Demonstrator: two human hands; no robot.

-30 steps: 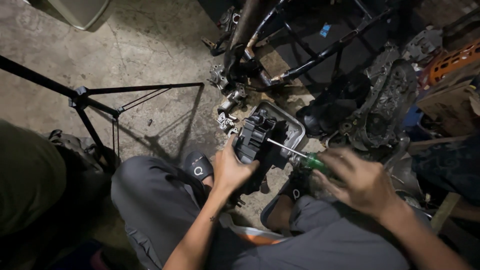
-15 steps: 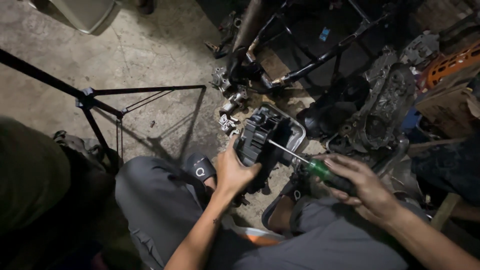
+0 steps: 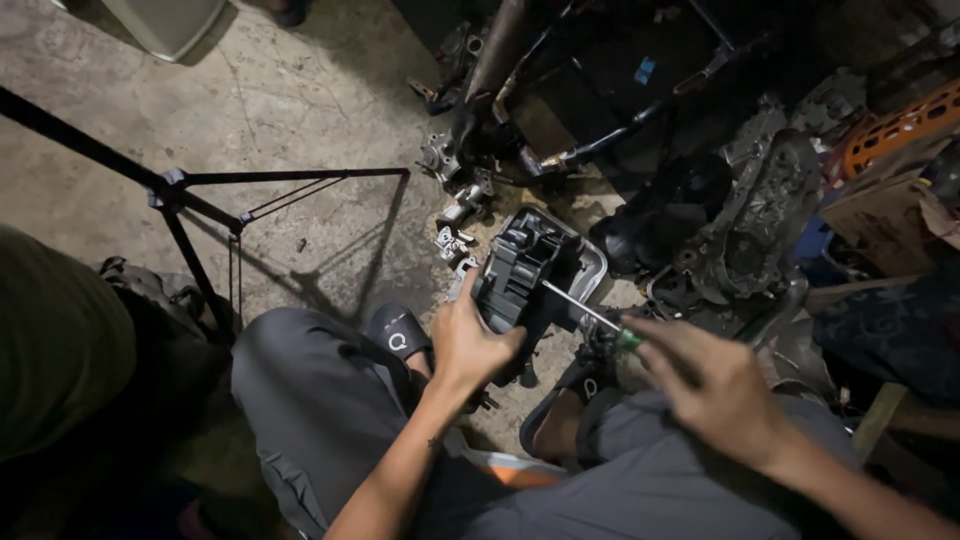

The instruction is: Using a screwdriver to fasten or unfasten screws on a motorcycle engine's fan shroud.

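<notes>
Black ribbed engine part [image 3: 522, 270] gripped in left hand [image 3: 470, 345] above grey tray [image 3: 590, 272] on concrete floor [image 3: 300, 90], green-handled screwdriver [image 3: 592, 322] clenched in right hand [image 3: 715, 385], tip against part; fastener work unfinished, loose metal pieces [image 3: 455, 215] alongside.

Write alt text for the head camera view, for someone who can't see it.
Seen from above, a seated person's left hand steadies a black ribbed engine part while the right hand drives a green-handled screwdriver into it. Greasy metal parts and a black tripod stand on the concrete floor.
</notes>
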